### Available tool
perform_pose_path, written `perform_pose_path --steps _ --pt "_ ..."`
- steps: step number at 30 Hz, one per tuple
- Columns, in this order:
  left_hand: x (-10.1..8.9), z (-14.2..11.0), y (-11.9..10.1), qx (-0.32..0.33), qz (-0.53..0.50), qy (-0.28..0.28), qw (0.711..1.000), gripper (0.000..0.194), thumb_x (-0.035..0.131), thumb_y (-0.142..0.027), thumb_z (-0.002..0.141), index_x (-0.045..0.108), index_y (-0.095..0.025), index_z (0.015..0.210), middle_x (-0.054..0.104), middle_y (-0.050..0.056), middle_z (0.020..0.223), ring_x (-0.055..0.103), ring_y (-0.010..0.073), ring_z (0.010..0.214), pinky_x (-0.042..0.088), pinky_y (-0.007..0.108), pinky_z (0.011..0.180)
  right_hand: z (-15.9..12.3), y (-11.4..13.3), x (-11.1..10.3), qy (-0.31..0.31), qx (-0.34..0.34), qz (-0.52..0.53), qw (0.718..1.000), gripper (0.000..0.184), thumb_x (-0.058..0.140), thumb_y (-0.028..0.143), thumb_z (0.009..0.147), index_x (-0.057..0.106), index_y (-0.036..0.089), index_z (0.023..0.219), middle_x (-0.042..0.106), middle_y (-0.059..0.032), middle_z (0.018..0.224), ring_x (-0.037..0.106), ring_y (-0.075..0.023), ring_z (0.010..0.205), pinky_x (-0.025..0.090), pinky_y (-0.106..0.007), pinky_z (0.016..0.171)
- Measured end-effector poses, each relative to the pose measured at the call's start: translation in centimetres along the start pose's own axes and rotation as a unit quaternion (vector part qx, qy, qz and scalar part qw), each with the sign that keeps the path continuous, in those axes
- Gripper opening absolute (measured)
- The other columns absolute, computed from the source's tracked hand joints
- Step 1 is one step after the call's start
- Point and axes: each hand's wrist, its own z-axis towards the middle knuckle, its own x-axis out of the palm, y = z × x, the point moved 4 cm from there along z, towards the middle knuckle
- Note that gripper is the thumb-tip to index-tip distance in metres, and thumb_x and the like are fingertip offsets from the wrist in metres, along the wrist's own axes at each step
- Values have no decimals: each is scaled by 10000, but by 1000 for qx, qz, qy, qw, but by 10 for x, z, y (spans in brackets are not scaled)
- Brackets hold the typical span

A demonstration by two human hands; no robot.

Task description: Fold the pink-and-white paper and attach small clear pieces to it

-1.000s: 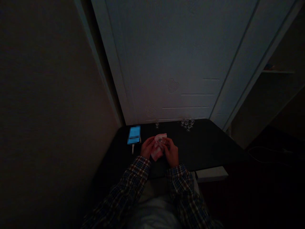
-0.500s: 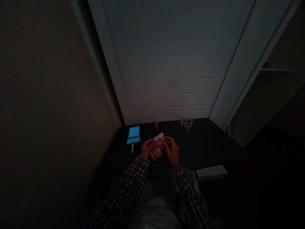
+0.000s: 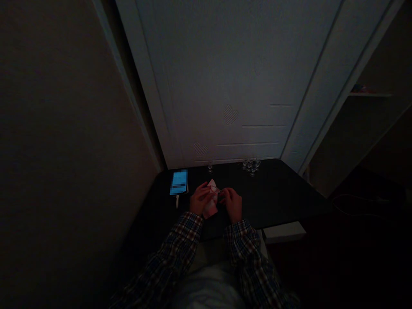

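My left hand (image 3: 199, 201) is closed around a pink and white cloth (image 3: 210, 209), which hangs down between my two hands over the dark table. A small clear stemmed glass (image 3: 220, 191) shows faintly at the cloth's right side. The fingertips of my right hand (image 3: 233, 203) pinch it at its near end, while its other end lies against the cloth. Dim light blurs the glass's outline. Behind my hands, one similar small glass (image 3: 210, 167) stands alone near the table's back edge.
Several small stemmed glasses (image 3: 251, 166) stand grouped at the back right of the black table (image 3: 283, 197). A phone with a lit blue screen (image 3: 179, 182) and a white cable (image 3: 177, 201) lies at the left. A white panel (image 3: 206, 86) rises behind. A pale box (image 3: 285, 231) sits below the front edge.
My right hand has drawn slightly away from the cloth, with the glass between its fingers. The left fingers have folded further over the cloth, which now hangs narrower.
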Motion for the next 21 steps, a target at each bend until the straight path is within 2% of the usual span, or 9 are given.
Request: perform_pose_path --steps 3,6,10,16,19,21 --pt "0 0 -4 42 33 9 999 138 619 -262 680 674 -182 778 646 89 948 474 239 1118 412 436 923 1 1 0 -5 -16 2 1000 278 348 369 848 556 193 905 648 -18 794 610 -112 555 457 -206 519" --pt "0 1 -4 53 52 8 997 125 625 -244 671 679 -190 770 656 84 919 503 239 1081 418 439 916 0 4 1 6 -33 25 999 250 343 320 852 532 203 965 632 -21 873 617 -111 618 462 -202 538" --pt "-2 1 1 13 36 -4 999 147 631 -264 656 682 -179 764 653 95 934 512 251 1069 433 438 896 -2 13 1 20 -60 43 997 238 360 253 839 512 211 1017 624 -13 887 610 -112 659 469 -211 588" --pt "-3 0 9 -78 -6 -14 997 215 632 -321 646 682 -184 804 589 94 1099 498 249 1088 424 411 907 -5 23 -1 14 -103 52 993 305 405 207 807 492 225 1099 607 -20 1016 590 -135 880 453 -244 769" --pt "-3 -1 7 -103 -28 -21 994 214 649 -323 625 684 -178 778 572 95 1120 501 250 1082 433 402 896 -3 17 0 11 -77 44 996 282 399 251 817 514 219 1073 626 -23 968 609 -134 793 467 -242 714" --pt "-3 -1 3 -106 -35 -25 993 203 651 -317 621 685 -175 762 580 95 1101 501 247 1079 427 400 902 -3 11 1 10 -50 26 998 261 391 307 825 553 209 1006 647 -18 848 609 -133 673 469 -234 627"
